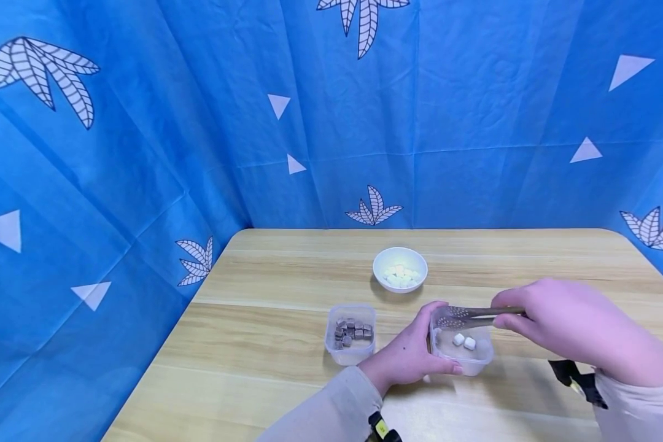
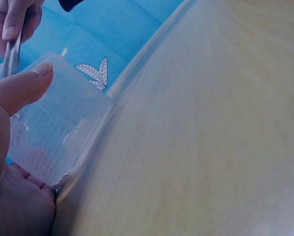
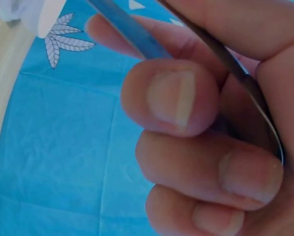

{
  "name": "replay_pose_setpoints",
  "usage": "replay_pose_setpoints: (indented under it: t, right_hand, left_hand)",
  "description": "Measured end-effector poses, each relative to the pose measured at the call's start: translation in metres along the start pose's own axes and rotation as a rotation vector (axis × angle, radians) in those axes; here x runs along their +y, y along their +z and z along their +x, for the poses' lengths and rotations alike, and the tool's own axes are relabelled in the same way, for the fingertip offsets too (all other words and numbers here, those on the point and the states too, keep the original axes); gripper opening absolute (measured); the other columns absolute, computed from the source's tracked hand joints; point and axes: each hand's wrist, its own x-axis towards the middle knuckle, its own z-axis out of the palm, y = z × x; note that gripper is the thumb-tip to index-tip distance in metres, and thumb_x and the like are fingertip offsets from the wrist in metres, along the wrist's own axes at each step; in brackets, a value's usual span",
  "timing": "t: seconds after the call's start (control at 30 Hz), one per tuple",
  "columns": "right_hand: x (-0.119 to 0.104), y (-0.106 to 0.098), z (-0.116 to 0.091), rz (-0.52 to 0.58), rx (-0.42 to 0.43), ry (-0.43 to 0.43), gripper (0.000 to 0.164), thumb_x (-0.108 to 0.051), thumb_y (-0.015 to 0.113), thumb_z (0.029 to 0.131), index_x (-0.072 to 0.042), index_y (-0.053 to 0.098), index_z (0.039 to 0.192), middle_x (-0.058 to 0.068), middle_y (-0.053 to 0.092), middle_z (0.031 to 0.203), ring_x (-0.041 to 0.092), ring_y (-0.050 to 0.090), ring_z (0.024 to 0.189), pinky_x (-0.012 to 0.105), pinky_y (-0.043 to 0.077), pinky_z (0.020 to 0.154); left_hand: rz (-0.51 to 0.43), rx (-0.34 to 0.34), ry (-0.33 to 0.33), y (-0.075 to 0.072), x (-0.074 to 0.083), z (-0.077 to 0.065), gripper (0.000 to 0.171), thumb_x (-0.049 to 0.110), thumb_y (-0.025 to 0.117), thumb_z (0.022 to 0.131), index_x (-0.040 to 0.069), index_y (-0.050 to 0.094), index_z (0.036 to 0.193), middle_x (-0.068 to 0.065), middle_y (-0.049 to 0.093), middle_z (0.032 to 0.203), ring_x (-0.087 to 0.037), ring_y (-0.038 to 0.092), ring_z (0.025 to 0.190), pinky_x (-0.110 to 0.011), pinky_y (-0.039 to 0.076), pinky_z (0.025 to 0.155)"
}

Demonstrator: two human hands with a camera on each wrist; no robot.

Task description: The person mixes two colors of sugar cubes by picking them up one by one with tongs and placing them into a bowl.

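My left hand (image 1: 406, 356) grips the left side of a clear plastic container (image 1: 477, 368), its thumb (image 2: 31, 86) and fingers on opposite walls. A few small white cubes (image 1: 459, 339) lie on the container's bottom. Pinched in my right hand (image 1: 552, 319) is a pair of metal tongs (image 1: 477, 311), also partly visible in the right wrist view. Their perforated tips point left over the container, spread slightly apart, and no cube shows between them. The right fingers (image 3: 211, 167) curl round the tongs' handles.
Left of my left hand stands a second clear plastic container (image 1: 350, 356) with several dark brown cubes (image 1: 353, 331). A white bowl (image 1: 383, 258) of whitish cubes (image 1: 400, 276) sits farther back on the wooden table (image 1: 243, 368). Blue patterned cloth (image 1: 331, 123) hangs behind and at the left.
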Motion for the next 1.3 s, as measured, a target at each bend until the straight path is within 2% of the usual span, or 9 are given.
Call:
replay_pose_setpoints:
  t: [0.17, 0.3, 0.43, 0.57, 0.7, 0.83, 1.03, 1.3]
  right_hand:
    - [0.004, -0.007, -0.004, -0.015, 0.075, 0.004, 0.013, -0.039, 0.075, 0.091, -0.036, 0.074, 0.103, -0.021, 0.069, 0.091, 0.005, 0.066, 0.076, 0.041, 0.054, 0.064]
    - [0.003, -0.007, -0.002, -0.025, 0.14, -0.006, 0.017, -0.037, 0.075, 0.091, -0.032, 0.075, 0.107, -0.017, 0.071, 0.095, 0.011, 0.068, 0.077, 0.044, 0.055, 0.063]
    - [0.003, -0.004, 0.004, -0.034, 0.225, -0.013, 0.018, -0.033, 0.076, 0.09, -0.027, 0.076, 0.107, -0.013, 0.072, 0.092, 0.009, 0.065, 0.071, 0.04, 0.051, 0.056]
    - [0.003, 0.004, 0.013, -0.033, 0.321, 0.025, 0.023, -0.031, 0.078, 0.089, -0.023, 0.076, 0.11, -0.006, 0.074, 0.092, 0.008, 0.057, 0.062, 0.034, 0.041, 0.047]
    - [0.007, 0.014, 0.022, -0.043, 0.381, 0.054, 0.024, -0.028, 0.078, 0.088, -0.02, 0.075, 0.11, -0.004, 0.072, 0.087, 0.008, 0.047, 0.056, 0.03, 0.033, 0.044]
    - [0.012, 0.027, 0.029, -0.052, 0.388, 0.053, 0.022, -0.028, 0.078, 0.088, -0.02, 0.074, 0.108, -0.007, 0.069, 0.08, 0.009, 0.047, 0.054, 0.032, 0.034, 0.043]
    - [0.017, 0.042, 0.036, -0.032, 0.335, 0.08, 0.021, -0.032, 0.074, 0.092, -0.019, 0.074, 0.109, -0.005, 0.07, 0.079, 0.011, 0.05, 0.054, 0.033, 0.036, 0.043]
    - [0.019, 0.049, 0.039, 0.0, 0.283, 0.083, 0.027, -0.036, 0.072, 0.093, -0.017, 0.074, 0.112, -0.004, 0.071, 0.082, 0.009, 0.049, 0.054, 0.035, 0.038, 0.043]
  left_hand:
    - [-0.01, 0.001, -0.005, 0.001, 0.0, 0.0, 0.104, 0.028, 0.091, 0.075, 0.037, 0.024, 0.154, 0.013, 0.049, 0.141, -0.005, 0.046, 0.128, -0.031, 0.033, 0.111]
    - [-0.007, 0.002, 0.01, 0.001, -0.001, 0.001, 0.095, 0.027, 0.091, 0.076, 0.037, 0.03, 0.148, 0.015, 0.047, 0.145, -0.005, 0.045, 0.13, -0.03, 0.032, 0.112]
    - [-0.004, 0.003, 0.028, 0.001, -0.004, 0.001, 0.098, 0.025, 0.091, 0.076, 0.036, 0.028, 0.151, 0.016, 0.046, 0.146, -0.005, 0.045, 0.131, -0.029, 0.035, 0.11]
    - [-0.008, -0.002, 0.045, 0.001, -0.005, 0.002, 0.1, 0.024, 0.09, 0.077, 0.032, 0.026, 0.154, 0.014, 0.046, 0.146, -0.005, 0.045, 0.131, -0.029, 0.035, 0.109]
    - [-0.002, -0.006, 0.046, 0.0, -0.004, 0.002, 0.1, 0.025, 0.09, 0.077, 0.031, 0.026, 0.154, 0.015, 0.046, 0.147, -0.006, 0.044, 0.132, -0.03, 0.034, 0.111]
    - [0.006, -0.006, 0.04, 0.0, -0.003, 0.001, 0.1, 0.026, 0.09, 0.077, 0.033, 0.026, 0.154, 0.016, 0.045, 0.147, -0.005, 0.043, 0.133, -0.032, 0.034, 0.112]
    - [0.016, -0.004, 0.046, 0.0, -0.004, 0.001, 0.1, 0.027, 0.09, 0.077, 0.035, 0.026, 0.153, 0.017, 0.045, 0.147, -0.005, 0.044, 0.132, -0.032, 0.035, 0.111]
    - [0.013, -0.002, 0.056, 0.001, -0.006, 0.002, 0.101, 0.026, 0.091, 0.077, 0.035, 0.026, 0.153, 0.017, 0.046, 0.146, -0.005, 0.045, 0.13, -0.03, 0.036, 0.11]
